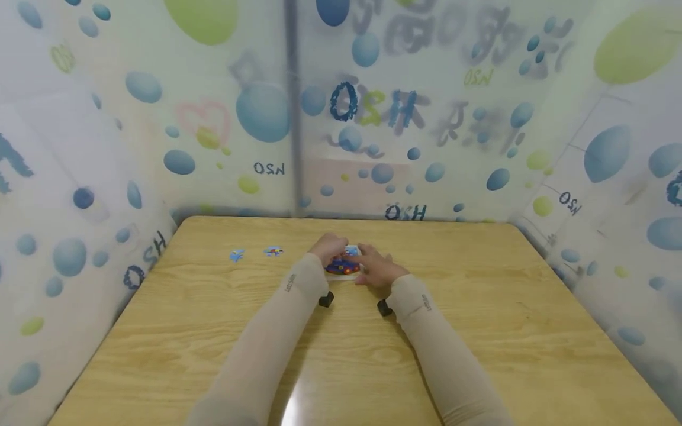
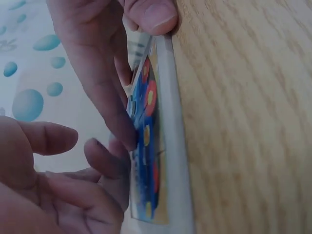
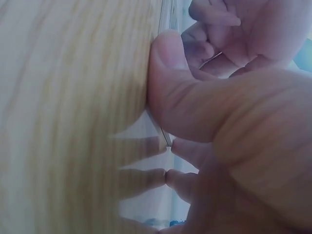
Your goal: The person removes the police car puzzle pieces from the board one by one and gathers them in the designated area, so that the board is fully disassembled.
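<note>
A flat jigsaw puzzle board with a pale frame lies on the table, its picture blue with red and yellow shapes. My right hand grips the board's right end. In the left wrist view, its thumb is against the near edge, and one finger reaches onto the picture. The right wrist view shows the thumb against the edge. My left hand is over the board's left side, its fingers loosely bent beside the picture. Any small piece under them is hidden.
Two loose puzzle pieces lie to the left on the wooden table: a blue one and a multicoloured one. Walls with blue and green spots stand behind and at both sides.
</note>
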A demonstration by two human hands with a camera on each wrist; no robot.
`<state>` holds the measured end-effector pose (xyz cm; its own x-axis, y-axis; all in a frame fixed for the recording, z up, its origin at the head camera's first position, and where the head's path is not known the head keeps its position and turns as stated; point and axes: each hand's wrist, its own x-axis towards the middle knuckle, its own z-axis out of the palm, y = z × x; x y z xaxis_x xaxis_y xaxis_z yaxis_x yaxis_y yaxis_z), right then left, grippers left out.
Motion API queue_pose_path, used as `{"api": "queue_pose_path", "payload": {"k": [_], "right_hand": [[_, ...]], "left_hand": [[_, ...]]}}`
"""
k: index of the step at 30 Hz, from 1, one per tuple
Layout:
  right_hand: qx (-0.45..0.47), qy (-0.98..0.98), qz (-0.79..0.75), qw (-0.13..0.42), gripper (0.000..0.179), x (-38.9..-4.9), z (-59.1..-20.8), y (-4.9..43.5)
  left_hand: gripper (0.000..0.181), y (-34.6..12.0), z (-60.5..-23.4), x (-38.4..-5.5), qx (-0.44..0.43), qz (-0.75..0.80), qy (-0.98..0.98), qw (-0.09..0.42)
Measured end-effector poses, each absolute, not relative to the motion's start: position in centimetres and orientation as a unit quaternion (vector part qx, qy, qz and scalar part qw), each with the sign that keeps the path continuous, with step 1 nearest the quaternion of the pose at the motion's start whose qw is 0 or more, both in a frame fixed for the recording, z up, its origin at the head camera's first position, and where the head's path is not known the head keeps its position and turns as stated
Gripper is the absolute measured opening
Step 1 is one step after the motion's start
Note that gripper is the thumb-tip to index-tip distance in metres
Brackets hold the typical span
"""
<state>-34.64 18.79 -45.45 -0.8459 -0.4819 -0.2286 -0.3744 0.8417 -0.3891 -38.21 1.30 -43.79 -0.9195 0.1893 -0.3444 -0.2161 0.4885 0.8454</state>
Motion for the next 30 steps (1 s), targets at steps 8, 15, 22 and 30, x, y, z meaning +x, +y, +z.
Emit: {"api": "queue_pose_path", "payload": {"k": [8, 15, 22, 30], "right_hand": [[-0.23, 0.947, -0.159, 0.161, 0.067, -34.78, -45.33, 18.41], [-0.228, 0.946, -0.165, 0.162, 0.066, -34.85, -45.48, 18.43], [-0.227, 0.945, -0.161, 0.172, 0.066, -34.86, -45.39, 18.58], [-0.218, 0.946, -0.164, 0.176, 0.065, -34.91, -45.41, 18.83]], "left_hand": [[0.021, 1.08, -43.31, -38.27, -0.015, 0.499, 0.845, 0.189], [0.024, 0.9, -43.3, -38.39, -0.013, 0.51, 0.835, 0.206], [0.031, 0.77, -43.15, -38.66, -0.041, 0.552, 0.79, 0.263], [0.022, 1.22, -43.1, -38.58, -0.054, 0.572, 0.771, 0.276]]}}
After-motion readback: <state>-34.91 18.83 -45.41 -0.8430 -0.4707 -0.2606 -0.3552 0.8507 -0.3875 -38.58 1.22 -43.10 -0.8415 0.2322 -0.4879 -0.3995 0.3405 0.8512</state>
